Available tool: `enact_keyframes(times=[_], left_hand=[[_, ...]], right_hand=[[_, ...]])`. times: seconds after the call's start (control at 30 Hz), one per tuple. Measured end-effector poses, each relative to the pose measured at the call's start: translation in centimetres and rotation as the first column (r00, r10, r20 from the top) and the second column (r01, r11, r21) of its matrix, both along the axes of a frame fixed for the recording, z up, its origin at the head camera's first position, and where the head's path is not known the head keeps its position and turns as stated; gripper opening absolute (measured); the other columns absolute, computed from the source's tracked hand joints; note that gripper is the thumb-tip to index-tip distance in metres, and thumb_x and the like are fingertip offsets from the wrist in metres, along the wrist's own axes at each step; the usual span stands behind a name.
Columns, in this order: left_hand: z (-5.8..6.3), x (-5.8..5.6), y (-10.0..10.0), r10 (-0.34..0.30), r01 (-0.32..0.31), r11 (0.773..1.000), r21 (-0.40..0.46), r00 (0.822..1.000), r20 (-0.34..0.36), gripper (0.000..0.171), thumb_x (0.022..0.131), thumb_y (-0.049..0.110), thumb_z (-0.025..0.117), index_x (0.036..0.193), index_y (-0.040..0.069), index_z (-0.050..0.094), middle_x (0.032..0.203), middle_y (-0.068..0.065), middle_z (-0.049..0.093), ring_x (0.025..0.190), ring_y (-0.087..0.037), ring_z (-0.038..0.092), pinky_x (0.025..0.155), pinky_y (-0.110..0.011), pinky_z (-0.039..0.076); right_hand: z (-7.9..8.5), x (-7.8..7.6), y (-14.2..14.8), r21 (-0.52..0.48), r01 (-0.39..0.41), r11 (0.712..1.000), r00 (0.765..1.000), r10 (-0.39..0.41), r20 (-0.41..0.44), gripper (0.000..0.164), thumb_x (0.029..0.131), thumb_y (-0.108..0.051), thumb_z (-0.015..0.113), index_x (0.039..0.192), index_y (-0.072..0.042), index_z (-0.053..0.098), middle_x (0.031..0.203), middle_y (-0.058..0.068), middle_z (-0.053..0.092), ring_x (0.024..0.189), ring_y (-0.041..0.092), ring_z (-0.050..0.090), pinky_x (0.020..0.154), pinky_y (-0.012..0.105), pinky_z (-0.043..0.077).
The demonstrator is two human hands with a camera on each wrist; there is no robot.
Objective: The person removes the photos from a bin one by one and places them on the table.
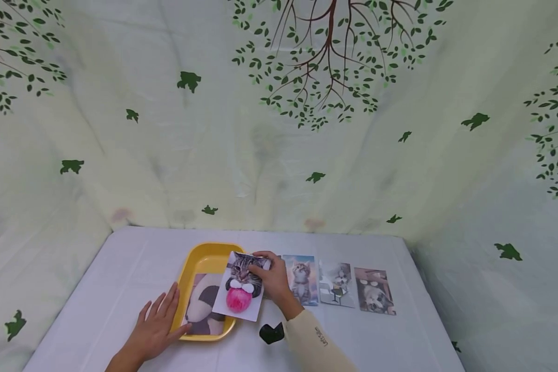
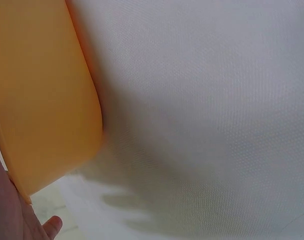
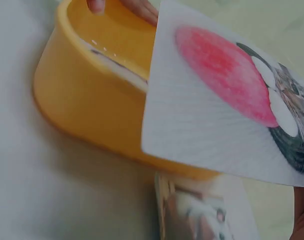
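My right hand [image 1: 279,281] pinches a photo card [image 1: 238,299] by its upper right side. The card shows a tabby cat with a pink fluffy ball and white bow. It is raised and tilted over the right side of a yellow tray [image 1: 216,246]. Inside the tray lies another photo card [image 1: 200,305] with a pale and dark picture, partly covered by the cat card. My left hand [image 1: 155,324] rests against the tray's left side, fingers spread, thumb over the rim. The left wrist view shows the tray's outer wall [image 2: 47,100] beside that hand.
To the right of the tray, a kitten card [image 1: 301,279], a grey animal card [image 1: 338,284] and a brownish card [image 1: 375,292] lie in a row. Another card's edge shows behind my right hand. A black shape [image 1: 272,334] lies near my right sleeve. Leaf-printed curtains enclose the white table.
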State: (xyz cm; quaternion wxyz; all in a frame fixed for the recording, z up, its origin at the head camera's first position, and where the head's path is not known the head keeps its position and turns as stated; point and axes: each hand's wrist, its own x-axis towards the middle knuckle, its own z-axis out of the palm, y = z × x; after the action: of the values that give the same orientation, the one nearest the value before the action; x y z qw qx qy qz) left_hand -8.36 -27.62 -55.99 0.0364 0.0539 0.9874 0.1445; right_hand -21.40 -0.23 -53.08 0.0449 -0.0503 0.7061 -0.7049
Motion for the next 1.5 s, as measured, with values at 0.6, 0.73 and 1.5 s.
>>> enact_keyframes(times=[0.6,0.73,1.5], left_hand=[[-0.3,0.1,-0.4,0.005,-0.004,1.000,-0.016,1.000,0.014,0.097,0.090,0.057,0.054,0.151,-0.005,0.012,0.158,-0.017,0.015,0.135,-0.046,0.023,0.106,-0.066,0.012],[-0.3,-0.1,-0.3,0.007,-0.007,1.000,-0.018,1.000,0.017,0.097,0.090,0.058,0.054,0.151,-0.006,0.015,0.158,-0.016,0.013,0.135,-0.046,0.022,0.106,-0.066,0.012],[-0.2,-0.3,0.0,0.009,-0.009,1.000,-0.002,1.000,0.029,0.098,0.089,0.058,0.054,0.150,-0.007,0.014,0.157,-0.018,0.015,0.136,-0.047,0.021,0.106,-0.067,0.011]], right_hand=[[-5.7,4.9,6.0,0.128,0.051,0.990,0.995,-0.061,0.078,0.027,0.080,-0.004,0.076,0.106,-0.003,0.070,0.122,0.014,0.062,0.132,0.037,0.039,0.107,0.057,0.030],[-7.0,5.5,5.2,0.210,0.031,0.977,0.999,-0.036,0.019,0.025,0.077,-0.002,0.076,0.101,-0.003,0.071,0.112,0.010,0.067,0.123,0.035,0.050,0.104,0.054,0.035],[-8.9,7.0,3.0,0.580,0.123,0.805,0.968,0.031,-0.248,0.033,0.071,-0.004,0.082,0.103,-0.009,0.074,0.097,-0.005,0.062,0.096,0.019,0.062,0.086,0.037,0.051]])
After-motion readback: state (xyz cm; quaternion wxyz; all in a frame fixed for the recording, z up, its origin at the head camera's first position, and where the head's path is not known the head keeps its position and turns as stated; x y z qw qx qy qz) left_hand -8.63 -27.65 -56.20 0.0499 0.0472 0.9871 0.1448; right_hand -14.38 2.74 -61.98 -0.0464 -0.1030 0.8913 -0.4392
